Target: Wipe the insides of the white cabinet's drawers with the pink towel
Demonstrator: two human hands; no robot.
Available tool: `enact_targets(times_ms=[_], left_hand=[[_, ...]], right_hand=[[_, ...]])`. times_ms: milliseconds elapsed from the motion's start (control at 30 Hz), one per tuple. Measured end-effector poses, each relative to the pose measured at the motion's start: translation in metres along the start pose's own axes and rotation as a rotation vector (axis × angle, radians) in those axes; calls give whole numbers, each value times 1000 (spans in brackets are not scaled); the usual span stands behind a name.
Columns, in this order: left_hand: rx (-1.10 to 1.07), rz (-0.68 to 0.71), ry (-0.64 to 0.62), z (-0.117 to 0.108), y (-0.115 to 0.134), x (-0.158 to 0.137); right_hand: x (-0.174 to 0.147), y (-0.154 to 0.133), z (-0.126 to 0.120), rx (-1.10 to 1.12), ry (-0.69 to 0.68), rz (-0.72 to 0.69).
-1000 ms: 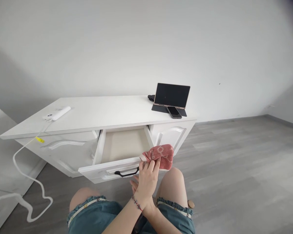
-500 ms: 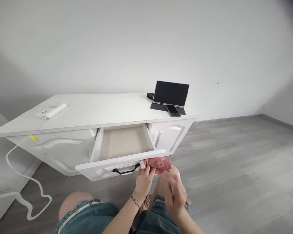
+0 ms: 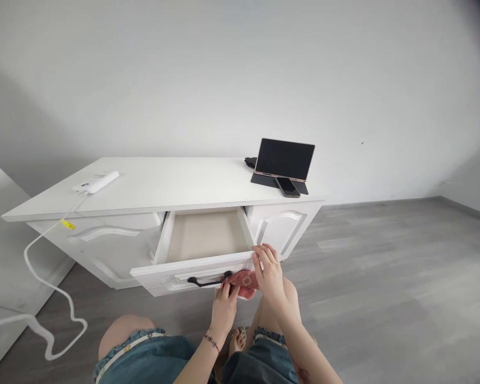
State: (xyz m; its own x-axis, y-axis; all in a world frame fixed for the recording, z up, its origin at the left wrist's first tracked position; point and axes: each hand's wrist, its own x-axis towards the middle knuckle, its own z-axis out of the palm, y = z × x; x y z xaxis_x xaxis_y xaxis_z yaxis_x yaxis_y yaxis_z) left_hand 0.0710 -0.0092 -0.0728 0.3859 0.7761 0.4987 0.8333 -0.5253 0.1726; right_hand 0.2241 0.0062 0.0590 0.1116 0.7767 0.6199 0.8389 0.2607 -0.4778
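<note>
A white drawer (image 3: 210, 234) is pulled out of the cabinet, and only its beige bottom shows inside. Its front panel (image 3: 164, 277) carries a black handle (image 3: 208, 281). My left hand (image 3: 224, 308), with a beaded bracelet on the wrist, is closed on a red cloth (image 3: 245, 278) with a pale pattern. The cloth lies against the panel by the handle's right end. At the panel's top right corner, my right hand (image 3: 270, 273) has its fingers hooked over the edge, beside the cloth.
On the white cabinet top (image 3: 172, 181) stand a tablet (image 3: 285, 159) on a dark stand, a phone (image 3: 287, 187) and a small black item (image 3: 250, 161). A white power strip (image 3: 98, 183) lies at the left, its cord (image 3: 50, 285) hanging to the floor. My knees are below the drawer.
My right hand has come up from beside my knee onto the drawer panel's right corner. My left hand and the cloth have shifted slightly left, toward the handle.
</note>
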Motion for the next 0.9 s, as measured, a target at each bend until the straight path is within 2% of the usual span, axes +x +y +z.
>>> enact_targets(times_ms=[133, 267, 400, 533, 600, 733, 800, 900], left_hand=[[2, -109, 31, 3, 6, -5], [-202, -167, 17, 4, 37, 15], [-553, -356, 117, -23, 63, 44], [-844, -562, 185, -59, 63, 53], [-829, -645, 243, -70, 53, 48], [-603, -713, 389, -81, 21, 33], [-455, -674, 452, -84, 4, 29], [-240, -515, 473, -85, -12, 26]], right_hand=[[1, 0, 1, 27, 4, 0], [6, -1, -7, 29, -46, 9], [16, -2, -25, 59, -234, 36], [20, -3, -33, 110, -319, 165], [19, -3, -32, 140, -298, 176], [15, -2, -29, 173, -258, 149], [15, -1, -28, 180, -248, 134], [15, 1, -27, 180, -230, 110]])
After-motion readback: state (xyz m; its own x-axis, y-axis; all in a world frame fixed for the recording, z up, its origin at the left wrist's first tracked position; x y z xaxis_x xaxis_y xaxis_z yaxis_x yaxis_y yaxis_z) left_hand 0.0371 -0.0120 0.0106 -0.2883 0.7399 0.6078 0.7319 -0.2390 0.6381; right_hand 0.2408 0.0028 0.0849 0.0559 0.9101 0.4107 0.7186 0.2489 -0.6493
